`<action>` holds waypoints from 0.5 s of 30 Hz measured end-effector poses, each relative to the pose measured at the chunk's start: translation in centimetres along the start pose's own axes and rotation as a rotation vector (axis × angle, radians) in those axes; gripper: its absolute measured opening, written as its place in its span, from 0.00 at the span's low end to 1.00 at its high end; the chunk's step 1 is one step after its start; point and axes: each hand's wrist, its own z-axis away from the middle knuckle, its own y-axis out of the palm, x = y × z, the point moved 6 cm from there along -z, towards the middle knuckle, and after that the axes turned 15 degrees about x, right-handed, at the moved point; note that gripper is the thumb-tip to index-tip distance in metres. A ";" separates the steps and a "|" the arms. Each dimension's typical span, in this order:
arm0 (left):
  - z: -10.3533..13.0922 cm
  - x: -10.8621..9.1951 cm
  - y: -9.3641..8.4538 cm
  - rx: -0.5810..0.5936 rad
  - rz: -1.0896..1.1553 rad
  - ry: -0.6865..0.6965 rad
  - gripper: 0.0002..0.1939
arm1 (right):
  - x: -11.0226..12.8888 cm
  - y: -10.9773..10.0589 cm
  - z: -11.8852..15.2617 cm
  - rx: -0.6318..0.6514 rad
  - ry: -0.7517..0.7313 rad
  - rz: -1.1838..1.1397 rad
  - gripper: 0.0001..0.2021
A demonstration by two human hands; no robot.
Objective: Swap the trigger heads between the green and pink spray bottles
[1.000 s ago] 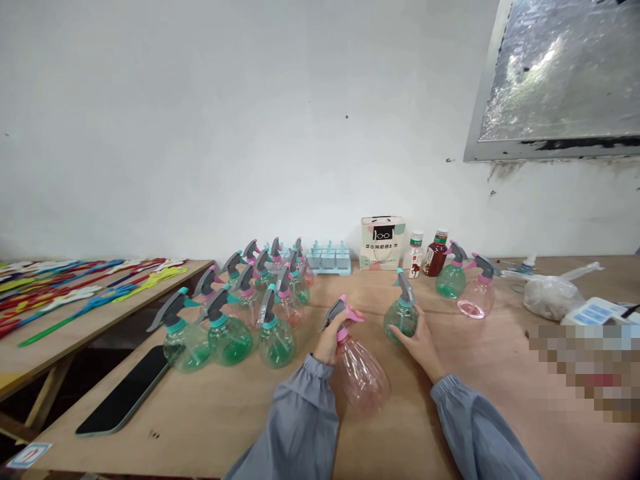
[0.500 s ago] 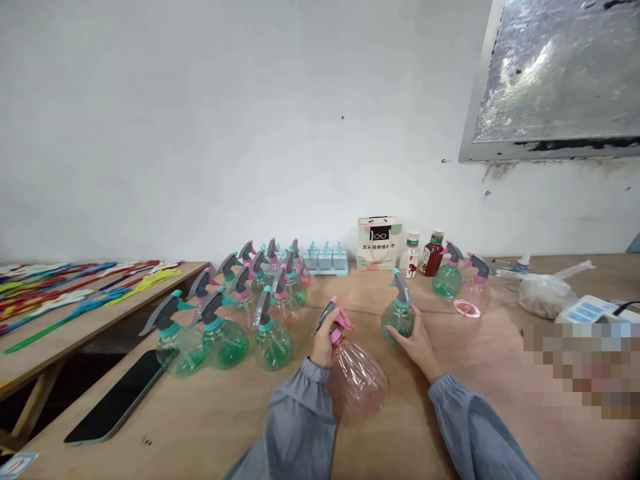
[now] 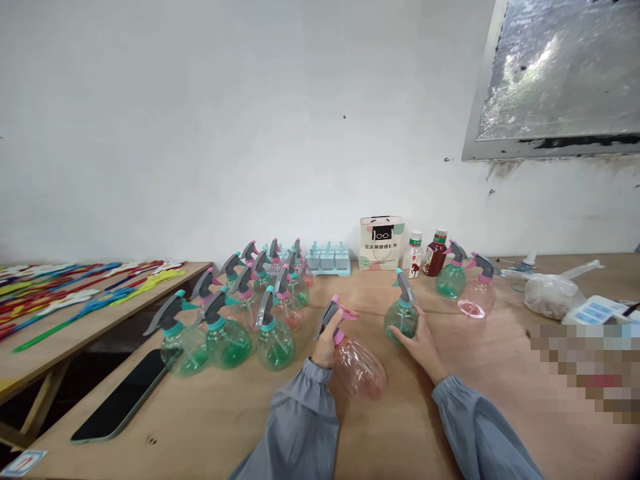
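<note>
My left hand [image 3: 327,340] is closed round the grey-and-pink spray head of a clear pink spray bottle [image 3: 361,370], whose body tilts down to the right. Fingers of my right hand [image 3: 419,340] wrap the body of a green spray bottle [image 3: 400,319], which stands upright with its grey-and-teal head on top. To the left stand several more spray bottles in rows, among them a green one [image 3: 276,345] at the front. Behind my right hand are another green spray bottle [image 3: 451,280] and a pink one [image 3: 477,297], side by side.
A phone [image 3: 123,397] lies at the front left. Along the wall are a pale blue mold set [image 3: 328,261], a paper bag [image 3: 381,247] and two drink bottles [image 3: 435,253]. A plastic bag [image 3: 553,297] sits at right. Colourful strips [image 3: 95,293] cover the left table.
The pink spray bottle's body has swung up slightly in my left hand. My right hand stays on the green bottle. The whole view has shifted a little.
</note>
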 end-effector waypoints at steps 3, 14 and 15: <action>-0.2 -0.1 0.1 0.034 0.003 0.039 0.18 | -0.1 0.0 0.0 0.004 0.006 -0.003 0.45; 0.1 -3.8 -0.2 0.056 -0.693 0.252 0.14 | -0.2 0.1 0.1 0.011 0.018 0.002 0.45; 0.0 -4.1 -0.1 0.056 -0.779 0.271 0.14 | -0.3 0.1 0.1 0.016 0.028 0.000 0.45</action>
